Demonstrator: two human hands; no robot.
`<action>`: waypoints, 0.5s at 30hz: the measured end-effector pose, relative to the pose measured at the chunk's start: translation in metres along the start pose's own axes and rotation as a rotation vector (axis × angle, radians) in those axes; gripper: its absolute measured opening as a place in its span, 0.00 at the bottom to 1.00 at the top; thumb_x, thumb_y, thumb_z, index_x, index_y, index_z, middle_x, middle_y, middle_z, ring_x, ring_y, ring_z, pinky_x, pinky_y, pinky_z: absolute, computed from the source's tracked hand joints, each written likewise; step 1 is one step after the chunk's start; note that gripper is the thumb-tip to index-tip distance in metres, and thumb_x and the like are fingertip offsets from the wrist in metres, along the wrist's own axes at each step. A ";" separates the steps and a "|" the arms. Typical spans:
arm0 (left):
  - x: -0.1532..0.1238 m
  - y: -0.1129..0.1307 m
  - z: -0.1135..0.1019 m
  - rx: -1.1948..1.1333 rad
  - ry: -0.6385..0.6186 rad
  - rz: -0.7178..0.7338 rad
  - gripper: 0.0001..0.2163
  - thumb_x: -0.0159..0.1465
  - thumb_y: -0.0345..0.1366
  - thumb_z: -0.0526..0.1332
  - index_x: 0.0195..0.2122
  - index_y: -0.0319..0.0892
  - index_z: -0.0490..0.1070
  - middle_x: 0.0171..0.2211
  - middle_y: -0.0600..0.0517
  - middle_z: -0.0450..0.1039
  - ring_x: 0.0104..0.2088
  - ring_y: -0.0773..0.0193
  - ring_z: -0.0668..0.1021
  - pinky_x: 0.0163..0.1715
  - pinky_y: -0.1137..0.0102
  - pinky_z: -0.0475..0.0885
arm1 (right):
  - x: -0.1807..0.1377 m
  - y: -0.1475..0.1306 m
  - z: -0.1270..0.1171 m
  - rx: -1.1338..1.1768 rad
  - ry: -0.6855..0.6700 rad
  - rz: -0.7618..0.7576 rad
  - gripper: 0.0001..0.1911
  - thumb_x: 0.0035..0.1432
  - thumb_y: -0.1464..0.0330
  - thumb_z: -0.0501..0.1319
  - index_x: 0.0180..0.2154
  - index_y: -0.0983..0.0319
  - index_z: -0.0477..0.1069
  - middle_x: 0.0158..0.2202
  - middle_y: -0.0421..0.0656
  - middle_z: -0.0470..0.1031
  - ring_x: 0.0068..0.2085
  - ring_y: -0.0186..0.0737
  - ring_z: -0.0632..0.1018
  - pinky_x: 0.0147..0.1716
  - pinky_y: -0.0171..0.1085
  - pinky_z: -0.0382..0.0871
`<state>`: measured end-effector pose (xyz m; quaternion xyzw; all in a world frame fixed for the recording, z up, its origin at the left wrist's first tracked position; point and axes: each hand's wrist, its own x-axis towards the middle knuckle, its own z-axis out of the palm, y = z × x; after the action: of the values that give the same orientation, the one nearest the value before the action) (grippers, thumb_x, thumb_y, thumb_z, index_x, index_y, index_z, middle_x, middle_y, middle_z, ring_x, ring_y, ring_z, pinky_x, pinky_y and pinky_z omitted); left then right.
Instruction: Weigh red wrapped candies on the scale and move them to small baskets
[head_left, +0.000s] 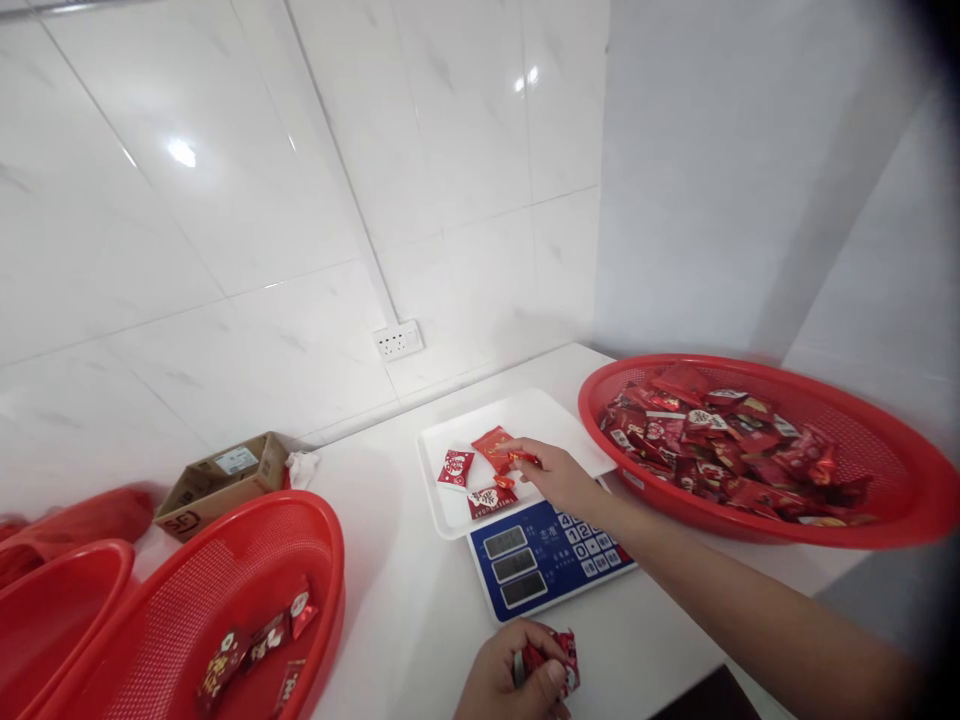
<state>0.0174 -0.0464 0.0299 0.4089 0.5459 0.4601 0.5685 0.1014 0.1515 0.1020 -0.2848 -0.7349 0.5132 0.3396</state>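
Note:
My right hand (551,472) reaches over the white pan (555,425) of a blue-faced digital scale (547,555) and pinches a small red candy packet (520,458) at its fingertips. Three red packets (456,467) lie on the pan beside it. My left hand (510,680) is closed at the bottom edge on a bunch of red packets (559,655). A big red basket (900,470) at the right holds a heap of several red candy packets (720,440).
A second red basket (247,570) at the lower left holds a few packets (255,645). More red basins (60,600) lie further left. A small cardboard box (225,480) stands by the tiled wall, and a wall socket (398,341) sits above the counter.

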 end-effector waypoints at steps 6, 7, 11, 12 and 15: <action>0.002 -0.003 0.002 -0.003 -0.015 0.027 0.24 0.50 0.58 0.61 0.32 0.38 0.67 0.26 0.52 0.68 0.20 0.71 0.72 0.22 0.75 0.64 | -0.008 -0.003 -0.004 -0.201 -0.032 -0.108 0.13 0.50 0.74 0.56 0.37 0.56 0.73 0.42 0.42 0.74 0.43 0.43 0.74 0.44 0.43 0.68; 0.002 -0.004 0.002 -0.007 -0.014 0.027 0.24 0.50 0.58 0.62 0.31 0.38 0.67 0.26 0.52 0.68 0.20 0.71 0.72 0.21 0.75 0.64 | -0.008 -0.004 -0.003 -0.221 -0.047 -0.117 0.13 0.48 0.75 0.57 0.36 0.56 0.73 0.42 0.42 0.74 0.41 0.42 0.74 0.43 0.43 0.69; 0.002 -0.005 0.003 -0.014 -0.005 0.014 0.25 0.49 0.59 0.62 0.31 0.38 0.67 0.26 0.51 0.68 0.20 0.71 0.71 0.21 0.75 0.64 | -0.003 -0.005 0.006 -0.255 -0.080 -0.141 0.13 0.47 0.76 0.57 0.35 0.58 0.74 0.41 0.44 0.76 0.43 0.44 0.75 0.47 0.45 0.66; 0.002 -0.005 0.003 -0.014 -0.005 0.013 0.25 0.49 0.59 0.62 0.31 0.38 0.67 0.26 0.51 0.68 0.20 0.71 0.71 0.21 0.75 0.64 | -0.001 -0.005 0.010 -0.252 -0.082 -0.142 0.13 0.48 0.76 0.57 0.36 0.58 0.74 0.41 0.44 0.76 0.44 0.45 0.75 0.48 0.45 0.66; 0.001 -0.004 0.003 -0.015 -0.004 0.023 0.25 0.50 0.58 0.62 0.32 0.38 0.66 0.26 0.51 0.68 0.20 0.72 0.71 0.21 0.75 0.64 | 0.007 -0.002 0.017 -0.234 -0.063 -0.130 0.15 0.52 0.74 0.56 0.41 0.58 0.73 0.44 0.45 0.76 0.46 0.45 0.75 0.47 0.45 0.67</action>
<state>0.0205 -0.0466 0.0262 0.4120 0.5365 0.4696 0.5674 0.0838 0.1470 0.1015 -0.2580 -0.8169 0.4098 0.3134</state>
